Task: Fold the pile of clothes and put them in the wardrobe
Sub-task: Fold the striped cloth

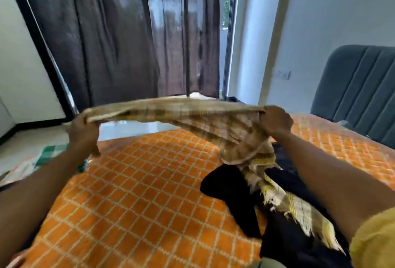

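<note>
The person held a beige-and-brown checked cloth (pixel 181 113) stretched out between both hands, raised above the bed (pixel 139 193). The left hand (pixel 82 131) gripped one end of it with fingers curled round the bunched edge. The right hand (pixel 275 121) gripped the other end the same way. The cloth's middle was blurred, and its loose part sagged down below the right hand toward the pile.

The bed wore an orange cover with a pale lattice pattern. On its right side, under the right forearm, lay the pile of dark clothes (pixel 230 188), crumpled and unfolded. A yellow checked cloth with a frayed fringe (pixel 299 208) lay across that pile. A yellow sleeve (pixel 376 240) showed at the right upper arm.

A green checked fabric (pixel 50 153) lay beyond the bed's left edge, partly hidden by the left forearm. Dark curtains (pixel 117 39) hung behind the bed, and a grey-blue padded headboard (pixel 359 88) stood at the right, near a wall switch (pixel 282 74).
</note>
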